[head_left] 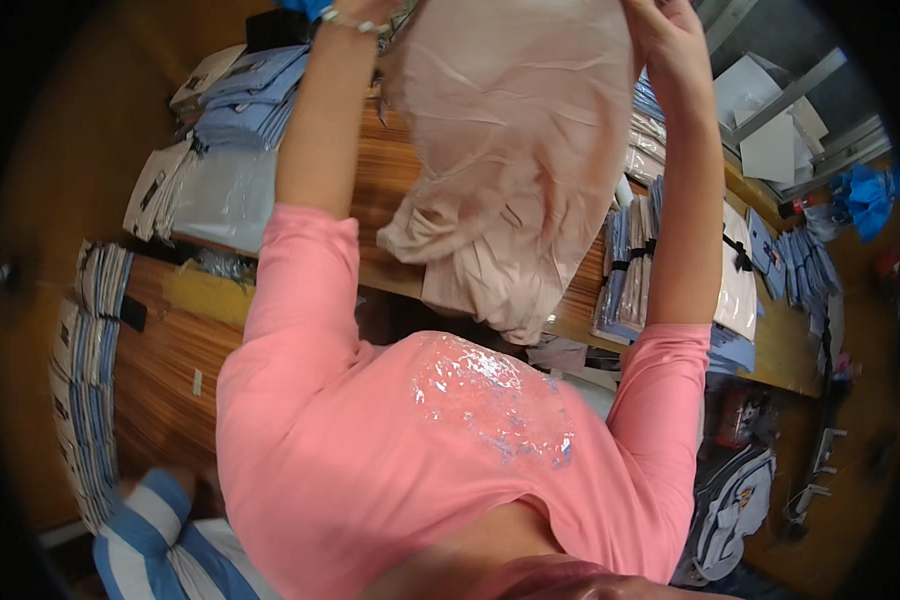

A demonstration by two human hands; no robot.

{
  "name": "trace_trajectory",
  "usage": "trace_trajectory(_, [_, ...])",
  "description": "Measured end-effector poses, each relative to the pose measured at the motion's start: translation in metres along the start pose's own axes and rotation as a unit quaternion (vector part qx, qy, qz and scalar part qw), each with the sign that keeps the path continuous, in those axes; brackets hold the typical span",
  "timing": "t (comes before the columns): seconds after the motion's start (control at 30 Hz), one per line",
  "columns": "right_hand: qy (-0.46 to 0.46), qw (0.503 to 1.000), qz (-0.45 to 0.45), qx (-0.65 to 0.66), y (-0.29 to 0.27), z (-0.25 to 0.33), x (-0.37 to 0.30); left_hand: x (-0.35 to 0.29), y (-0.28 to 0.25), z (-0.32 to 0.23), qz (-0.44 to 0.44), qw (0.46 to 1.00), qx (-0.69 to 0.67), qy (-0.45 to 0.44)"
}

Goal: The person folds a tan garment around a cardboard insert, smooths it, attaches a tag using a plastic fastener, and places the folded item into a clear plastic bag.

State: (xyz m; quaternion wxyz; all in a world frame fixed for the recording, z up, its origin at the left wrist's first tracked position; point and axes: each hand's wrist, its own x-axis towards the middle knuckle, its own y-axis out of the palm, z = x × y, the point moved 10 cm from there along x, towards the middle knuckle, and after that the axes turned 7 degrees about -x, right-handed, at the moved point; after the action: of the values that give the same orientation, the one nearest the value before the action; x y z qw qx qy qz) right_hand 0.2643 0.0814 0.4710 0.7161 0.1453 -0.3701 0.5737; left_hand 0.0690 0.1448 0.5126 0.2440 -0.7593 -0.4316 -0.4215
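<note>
A pale pink-beige garment (515, 130) hangs from between my raised hands, over the front edge of the wooden table. It looks spread wide at the top, while its lower end is crumpled and bunched. At the upper right, my right hand (675, 50) is closed on the garment's right edge. My left hand (365, 8), with a beaded bracelet at the wrist, is by the upper left edge of the cloth; the picture's top edge cuts off most of its fingers. The garment's top end is also out of view.
Stacks of folded, bagged shirts (245, 100) lie at the left of the wooden table (380, 150). More folded shirts (635, 255) stand at the right. A shirt row (90, 380) lines the left side table. A person in blue-white stripes (160, 530) is at the lower left.
</note>
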Motion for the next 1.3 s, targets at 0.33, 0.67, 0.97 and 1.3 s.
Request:
trace_trajectory(0.33, [0.173, 0.974, 0.138, -0.054, 0.132, -0.199, -0.183, -0.303, -0.054, 0.157, -0.049, 0.884, -0.068, -0.460])
trace_trajectory(0.67, [0.207, 0.961, 0.146, 0.112, 0.150, -0.206, -0.226, -0.349, -0.037, 0.136, -0.130, 0.879, 0.040, -0.458])
trace_trajectory(0.97, [0.033, 0.977, 0.122, -0.169, 0.126, -0.161, -0.215, -0.339, -0.035, 0.130, -0.062, 0.881, 0.142, -0.447])
trace_trajectory(1.3, [0.104, 0.942, 0.147, -0.282, 0.144, -0.150, -0.244, -0.357, -0.045, 0.141, 0.026, 0.876, 0.107, -0.470])
